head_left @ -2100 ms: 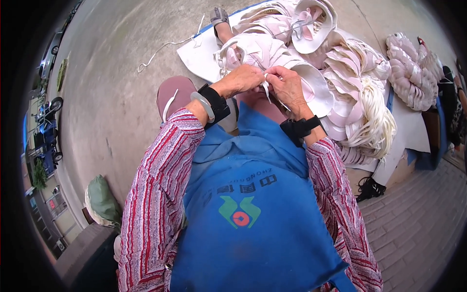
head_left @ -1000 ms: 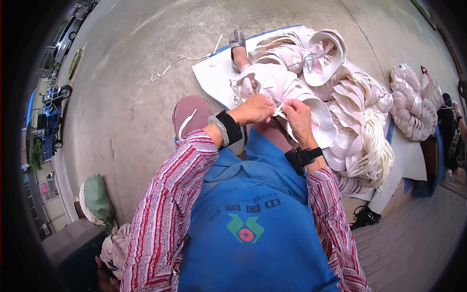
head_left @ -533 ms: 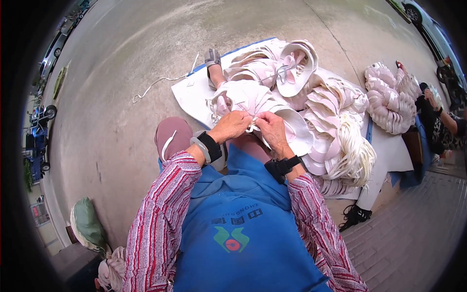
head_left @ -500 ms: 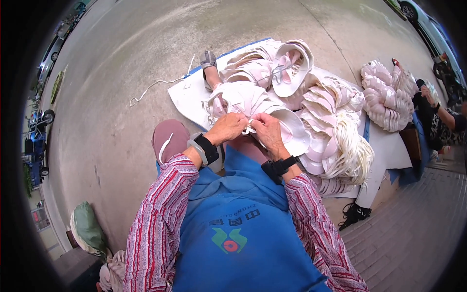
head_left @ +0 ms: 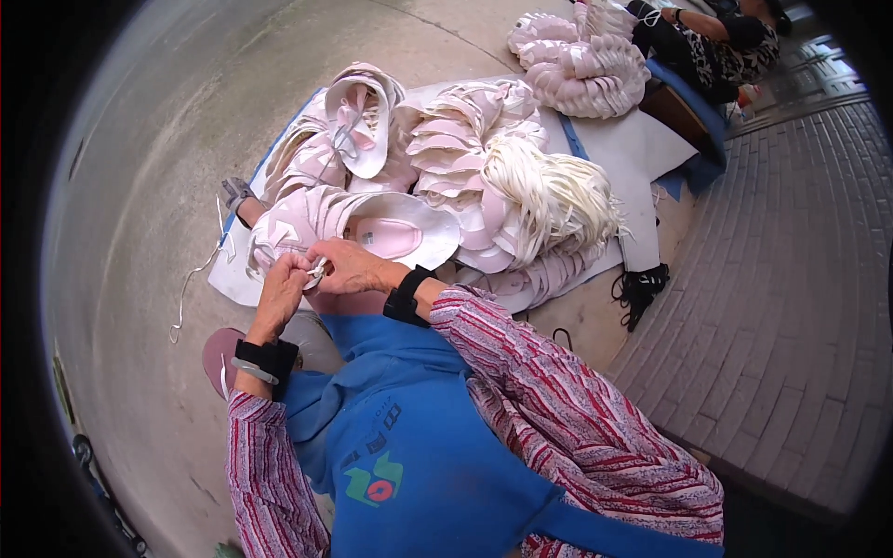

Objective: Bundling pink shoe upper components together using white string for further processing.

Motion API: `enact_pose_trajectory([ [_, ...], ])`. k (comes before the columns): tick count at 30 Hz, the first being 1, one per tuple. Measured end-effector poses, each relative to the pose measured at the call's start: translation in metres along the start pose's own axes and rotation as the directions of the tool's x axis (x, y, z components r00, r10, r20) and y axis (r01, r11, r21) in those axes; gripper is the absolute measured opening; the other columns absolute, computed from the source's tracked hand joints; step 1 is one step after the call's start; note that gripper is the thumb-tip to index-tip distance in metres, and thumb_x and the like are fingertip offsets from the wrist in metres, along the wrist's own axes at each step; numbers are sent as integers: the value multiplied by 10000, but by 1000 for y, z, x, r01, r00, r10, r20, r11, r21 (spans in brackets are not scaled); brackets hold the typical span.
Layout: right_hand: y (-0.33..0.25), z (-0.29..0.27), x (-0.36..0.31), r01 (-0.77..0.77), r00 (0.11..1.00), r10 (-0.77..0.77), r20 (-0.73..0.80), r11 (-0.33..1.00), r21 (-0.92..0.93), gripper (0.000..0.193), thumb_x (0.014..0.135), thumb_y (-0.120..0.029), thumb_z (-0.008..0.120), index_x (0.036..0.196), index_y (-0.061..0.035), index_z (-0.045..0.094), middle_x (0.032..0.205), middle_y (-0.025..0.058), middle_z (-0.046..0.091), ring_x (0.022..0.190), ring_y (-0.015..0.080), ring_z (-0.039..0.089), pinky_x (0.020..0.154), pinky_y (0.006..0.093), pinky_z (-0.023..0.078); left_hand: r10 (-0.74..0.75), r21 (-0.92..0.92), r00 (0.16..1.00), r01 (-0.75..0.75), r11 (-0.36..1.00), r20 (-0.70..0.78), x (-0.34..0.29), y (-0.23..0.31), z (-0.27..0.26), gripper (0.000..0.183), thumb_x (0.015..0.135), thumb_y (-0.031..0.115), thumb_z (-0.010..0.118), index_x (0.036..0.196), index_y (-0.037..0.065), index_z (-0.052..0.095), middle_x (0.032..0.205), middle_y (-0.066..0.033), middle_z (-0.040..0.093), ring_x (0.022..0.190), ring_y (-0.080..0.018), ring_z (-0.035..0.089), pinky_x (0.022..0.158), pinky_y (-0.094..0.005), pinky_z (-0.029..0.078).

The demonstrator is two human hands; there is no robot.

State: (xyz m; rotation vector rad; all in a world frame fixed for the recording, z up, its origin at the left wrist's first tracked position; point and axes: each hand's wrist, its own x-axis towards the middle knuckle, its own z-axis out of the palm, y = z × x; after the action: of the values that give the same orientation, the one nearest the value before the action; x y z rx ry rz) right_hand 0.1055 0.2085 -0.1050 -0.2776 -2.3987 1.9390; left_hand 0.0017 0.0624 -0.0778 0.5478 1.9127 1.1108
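Note:
Both my hands meet in front of my lap, at the near edge of a row of pink-and-white shoe uppers (head_left: 312, 216). My left hand (head_left: 279, 293) pinches a white shoelace (head_left: 318, 268) with thumb and fingertips. From the other side, my right hand (head_left: 349, 267) has its fingers closed on the same lace. Just beyond the right hand, a shoe upper with a white rim and pink inside (head_left: 400, 232) lies at the end of the row. Whatever the lace passes through is mostly hidden by my fingers.
More shoe uppers (head_left: 460, 139) are heaped on a white sheet (head_left: 642, 228), beside a thick bundle of white laces (head_left: 553, 195). Black laces (head_left: 640, 293) hang at its right edge. One lace (head_left: 189, 293) trails on the concrete. Another person (head_left: 735, 51) sits far right beside a further pile (head_left: 586, 74).
My view has swung right, so the scene sits further left. My hands stay together on the lace, now nearer the left end of the front row, with the right hand turned more sideways.

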Motion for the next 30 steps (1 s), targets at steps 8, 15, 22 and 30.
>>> enact_pose_trajectory([
  [8, 7, 3, 3, 162, 985, -173, -24, 955, -249, 299, 793, -284, 532, 867, -5, 611, 832, 230, 577, 850, 389, 559, 744, 448, 438, 101, 61, 991, -96, 994, -86, -35, 26, -17, 165, 875, 146, 530, 961, 13, 575, 835, -9, 564, 740, -85, 488, 687, -231, 410],
  [15, -23, -36, 13, -35, 981, 58, -185, 992, 123, 253, 806, -227, 528, 681, -8, 547, 584, 33, 489, 467, 102, 464, 418, 265, 382, 175, 217, 887, -87, 972, -428, -146, 24, -103, 208, 889, 173, 545, 999, 2, 584, 894, -14, 583, 823, -89, 516, 758, -228, 420],
  [22, -108, -84, 2, -71, 922, 262, -285, 838, 540, 213, 814, -249, 593, 739, -55, 546, 606, -6, 468, 455, 54, 374, 402, 201, 283, 71, 243, 800, 95, 965, -596, -192, -59, -118, 339, 836, 260, 609, 1069, 15, 582, 951, -73, 617, 886, -140, 563, 801, -268, 449],
  [30, -181, -121, -20, 217, 927, -4, -374, 821, 529, 238, 850, -255, 578, 734, -62, 499, 649, 5, 421, 505, 76, 352, 437, 212, 258, 94, 244, 752, 91, 965, -652, -181, -104, -134, 492, 841, 395, 567, 1161, 23, 536, 1077, -177, 602, 1002, -267, 577, 868, -331, 442],
])
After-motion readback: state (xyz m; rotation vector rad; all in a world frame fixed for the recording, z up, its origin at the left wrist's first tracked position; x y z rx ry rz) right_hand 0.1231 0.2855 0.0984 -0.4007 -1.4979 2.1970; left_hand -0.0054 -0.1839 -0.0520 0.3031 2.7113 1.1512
